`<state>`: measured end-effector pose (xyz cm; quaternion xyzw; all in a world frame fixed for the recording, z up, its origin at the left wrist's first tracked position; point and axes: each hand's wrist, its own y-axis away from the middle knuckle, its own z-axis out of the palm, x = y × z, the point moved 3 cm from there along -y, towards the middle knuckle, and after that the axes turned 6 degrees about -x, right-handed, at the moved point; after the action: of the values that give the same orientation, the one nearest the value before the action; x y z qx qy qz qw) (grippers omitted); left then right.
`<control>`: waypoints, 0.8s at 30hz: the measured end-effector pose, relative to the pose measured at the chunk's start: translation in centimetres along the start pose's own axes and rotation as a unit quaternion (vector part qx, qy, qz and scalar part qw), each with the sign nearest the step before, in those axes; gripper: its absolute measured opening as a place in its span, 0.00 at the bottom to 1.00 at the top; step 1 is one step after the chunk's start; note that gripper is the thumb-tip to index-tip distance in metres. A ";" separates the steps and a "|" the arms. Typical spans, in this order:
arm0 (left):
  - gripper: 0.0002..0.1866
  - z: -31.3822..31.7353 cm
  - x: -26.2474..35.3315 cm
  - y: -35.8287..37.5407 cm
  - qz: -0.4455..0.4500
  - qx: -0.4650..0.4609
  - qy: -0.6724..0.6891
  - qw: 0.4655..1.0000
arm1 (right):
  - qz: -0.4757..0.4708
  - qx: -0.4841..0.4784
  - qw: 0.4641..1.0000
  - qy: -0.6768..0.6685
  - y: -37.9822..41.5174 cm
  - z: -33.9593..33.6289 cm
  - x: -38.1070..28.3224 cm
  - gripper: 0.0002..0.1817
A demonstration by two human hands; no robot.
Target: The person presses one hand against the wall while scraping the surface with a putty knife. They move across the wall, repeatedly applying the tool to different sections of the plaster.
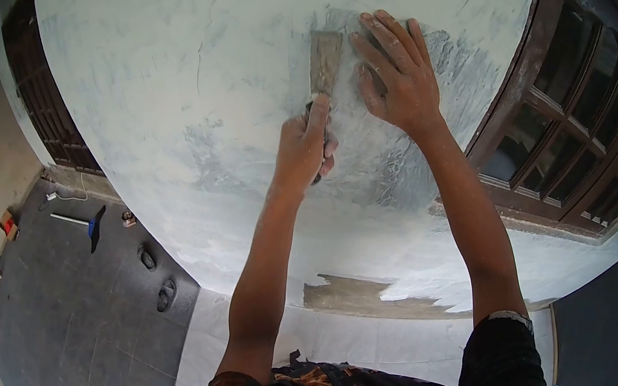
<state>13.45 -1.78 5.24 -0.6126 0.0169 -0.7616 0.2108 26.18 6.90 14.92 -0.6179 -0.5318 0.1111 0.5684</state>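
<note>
My left hand (306, 145) is closed round the handle of a putty knife (326, 61). Its wide, smeared blade points upward and lies on or very close to the wall (225, 62). To the right of the blade, my right hand (403, 83) has its fingers stretched out and appears to rest against the wall; nothing shows in it. Pale filler with grey, rough patches covers the wall around both hands. Whitish dust marks my fingers. Part of the knife's handle is hidden by my left hand.
A brown framed window (563, 131) is at the right. Bare grey-brown wall (348, 296) shows low down, above a white floor covering (331, 341). On the dark tiled floor (63, 310) at the left lie a broom (94, 227) and a pair of sandals (166, 295).
</note>
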 end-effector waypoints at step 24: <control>0.25 0.4 2.2 -0.4 0.022 -0.009 0.001 1.000 | 0.006 0.011 1.000 -0.005 0.2 -0.1 0.0 0.21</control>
<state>13.33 -2.13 7.48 -0.6134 0.0371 -0.7569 0.2222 26.30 6.87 14.76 -0.6139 -0.5297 0.1235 0.5721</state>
